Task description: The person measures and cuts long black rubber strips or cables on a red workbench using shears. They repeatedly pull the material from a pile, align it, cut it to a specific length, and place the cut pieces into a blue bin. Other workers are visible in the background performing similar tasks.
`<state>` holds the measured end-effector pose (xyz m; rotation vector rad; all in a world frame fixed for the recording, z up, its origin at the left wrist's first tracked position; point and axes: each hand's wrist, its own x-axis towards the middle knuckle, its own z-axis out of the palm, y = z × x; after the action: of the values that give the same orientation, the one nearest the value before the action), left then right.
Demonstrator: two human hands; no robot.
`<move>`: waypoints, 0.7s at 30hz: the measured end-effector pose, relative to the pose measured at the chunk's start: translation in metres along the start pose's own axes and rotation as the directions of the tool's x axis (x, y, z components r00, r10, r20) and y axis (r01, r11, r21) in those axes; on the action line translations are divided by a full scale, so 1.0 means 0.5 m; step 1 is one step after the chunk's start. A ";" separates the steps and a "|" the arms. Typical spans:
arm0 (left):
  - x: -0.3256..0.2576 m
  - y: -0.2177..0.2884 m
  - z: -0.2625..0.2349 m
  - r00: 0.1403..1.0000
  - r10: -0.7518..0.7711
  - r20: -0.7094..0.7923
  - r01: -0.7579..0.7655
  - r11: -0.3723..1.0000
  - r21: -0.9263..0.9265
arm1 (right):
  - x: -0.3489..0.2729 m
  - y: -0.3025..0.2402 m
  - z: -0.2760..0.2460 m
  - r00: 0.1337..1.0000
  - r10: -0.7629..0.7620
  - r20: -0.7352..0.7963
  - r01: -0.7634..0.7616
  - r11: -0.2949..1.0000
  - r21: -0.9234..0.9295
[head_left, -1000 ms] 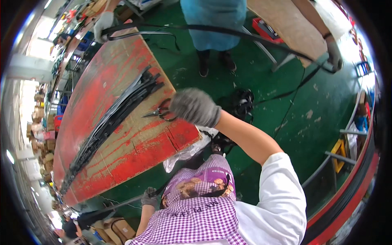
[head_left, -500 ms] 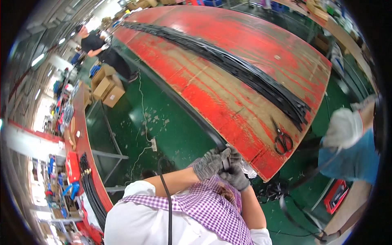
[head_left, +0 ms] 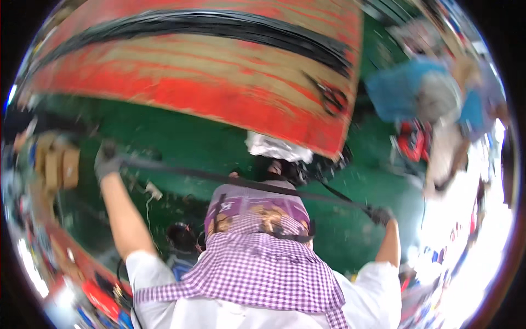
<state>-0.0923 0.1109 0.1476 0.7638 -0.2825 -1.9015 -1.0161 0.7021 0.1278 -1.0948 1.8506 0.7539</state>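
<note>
A long, flat black strip stretches across in front of my body, just beyond the purple checked apron. My left hand, in a grey glove and blurred by motion, is closed on its left end, arm reaching far out. At the right, my right hand, in a dark grey glove, grips the strip with the fingers closed. A black tail runs from near that hand back toward the table corner. On the red worn table lie a bundle of similar black strips and black-handled scissors.
Silvery plastic hangs under the table's near edge, beside a dark tangle on the green floor. Cardboard boxes and a white power socket stand or lie at left. A co-worker in blue is at right.
My hands were close together at the table's edge; now they are far apart with the strip stretched between them. My view has turned, so the table appears further up and left.
</note>
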 end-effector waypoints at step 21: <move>-0.424 -1.098 0.607 0.546 -0.835 0.074 0.525 0.410 0.746 | -0.317 -0.022 0.230 0.597 0.665 -0.449 -0.165 0.649 0.742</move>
<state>-0.6252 0.5027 0.1826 0.9912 -1.1340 -2.8798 -0.9226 0.8525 0.2123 -0.4275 2.8187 -0.1630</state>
